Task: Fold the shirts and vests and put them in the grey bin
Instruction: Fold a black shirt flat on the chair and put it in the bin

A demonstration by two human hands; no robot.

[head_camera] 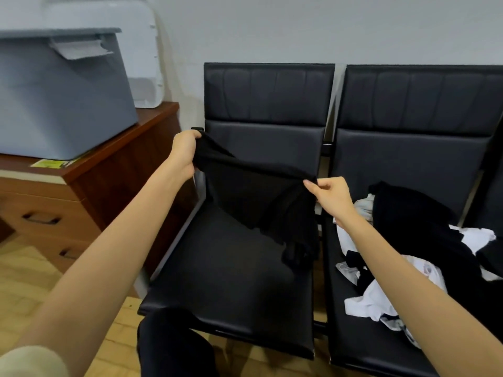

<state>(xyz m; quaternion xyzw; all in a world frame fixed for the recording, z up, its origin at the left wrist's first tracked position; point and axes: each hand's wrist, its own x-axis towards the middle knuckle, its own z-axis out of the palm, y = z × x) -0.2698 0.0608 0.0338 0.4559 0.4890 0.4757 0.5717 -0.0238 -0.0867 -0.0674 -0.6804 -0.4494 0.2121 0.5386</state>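
Two hands (258, 170) hold black shirt (261, 202) | clothes pile (408, 240) right chair (408, 148)

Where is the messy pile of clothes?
The clothes pile lies on the right chair's seat, beside the right hand.

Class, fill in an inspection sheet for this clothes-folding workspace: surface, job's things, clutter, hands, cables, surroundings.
Surface: black chair seat, bare under the garment.
Job's things: black garment held stretched in the air; unfolded black and white clothes pile on the right chair; grey bin on the wooden cabinet.
Clutter: yellow-green leaflet under the bin.
Hands: left hand and right hand each grip the garment's top edge.
Cables: nothing seen.
Surroundings: pale wall, wooden floor.
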